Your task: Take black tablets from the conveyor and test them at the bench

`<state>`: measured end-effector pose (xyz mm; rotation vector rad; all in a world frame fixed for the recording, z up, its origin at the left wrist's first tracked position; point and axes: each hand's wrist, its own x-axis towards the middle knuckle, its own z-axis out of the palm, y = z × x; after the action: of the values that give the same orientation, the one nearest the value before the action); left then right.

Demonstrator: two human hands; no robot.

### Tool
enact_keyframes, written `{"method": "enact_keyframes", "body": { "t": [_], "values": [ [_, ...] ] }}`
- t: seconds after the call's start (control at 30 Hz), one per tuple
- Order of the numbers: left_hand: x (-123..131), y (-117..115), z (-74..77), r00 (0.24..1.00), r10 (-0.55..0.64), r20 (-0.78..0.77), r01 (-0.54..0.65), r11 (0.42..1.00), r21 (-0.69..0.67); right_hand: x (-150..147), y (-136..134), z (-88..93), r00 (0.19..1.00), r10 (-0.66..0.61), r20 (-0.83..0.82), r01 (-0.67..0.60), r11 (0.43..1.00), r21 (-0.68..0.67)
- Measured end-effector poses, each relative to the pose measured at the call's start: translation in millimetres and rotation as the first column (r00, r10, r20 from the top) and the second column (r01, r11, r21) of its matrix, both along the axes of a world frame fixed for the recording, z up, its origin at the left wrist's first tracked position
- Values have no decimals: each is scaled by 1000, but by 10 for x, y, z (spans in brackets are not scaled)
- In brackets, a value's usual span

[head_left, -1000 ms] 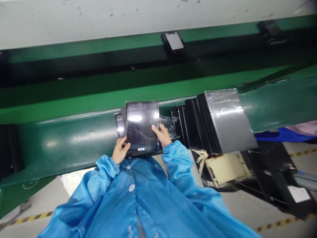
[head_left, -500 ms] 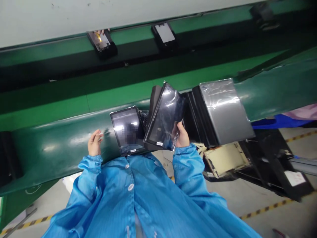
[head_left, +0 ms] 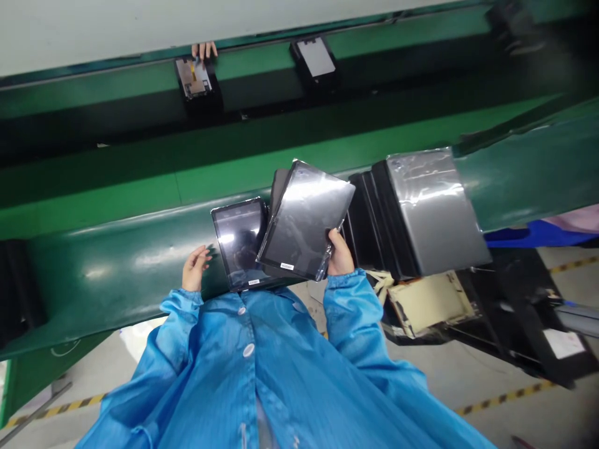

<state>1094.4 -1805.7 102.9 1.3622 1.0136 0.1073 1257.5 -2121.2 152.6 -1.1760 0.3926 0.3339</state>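
My right hand (head_left: 339,255) grips the lower right edge of a dark tablet panel (head_left: 304,218) wrapped in clear film, holding it tilted above the green bench (head_left: 116,262). A second dark panel (head_left: 241,240) lies flat on the bench just left of it, partly covered by the held one. My left hand (head_left: 195,268) hovers over the bench to the left of that flat panel, fingers loosely spread and holding nothing. Both arms wear blue sleeves.
A row of upright black trays with a film-wrapped grey panel (head_left: 433,206) in front stands right of my right hand. Two small devices (head_left: 195,78) (head_left: 316,57) ride the far conveyor; another person's fingers (head_left: 204,48) touch the left one. A taped cardboard piece (head_left: 425,305) lies below.
My left hand let go of the panel and moved left. My right hand lifted the top panel up and to the right, uncovering the panel beneath. A second device appeared on the far conveyor.
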Motion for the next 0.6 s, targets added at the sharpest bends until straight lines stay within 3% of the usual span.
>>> {"method": "enact_keyframes", "body": {
  "t": [0.13, 0.3, 0.47, 0.6],
  "values": [
    [-39, 124, -170, 994, -53, -92, 74, 969, 235, -3, -8, -41, 1000, 20, -4, -20, 997, -69],
    [-155, 451, -268, 950, -121, -288, 265, 800, 538, -46, 32, -78, 997, 73, -22, -75, 989, -125],
    [-309, 604, -156, 854, -198, -481, 482, 651, 586, -147, 174, -91, 988, 154, -24, -156, 976, -150],
    [-351, 622, 38, 802, -145, -580, 536, 604, 590, -262, 357, -96, 970, 242, -21, -242, 957, -162]
  ]
}}
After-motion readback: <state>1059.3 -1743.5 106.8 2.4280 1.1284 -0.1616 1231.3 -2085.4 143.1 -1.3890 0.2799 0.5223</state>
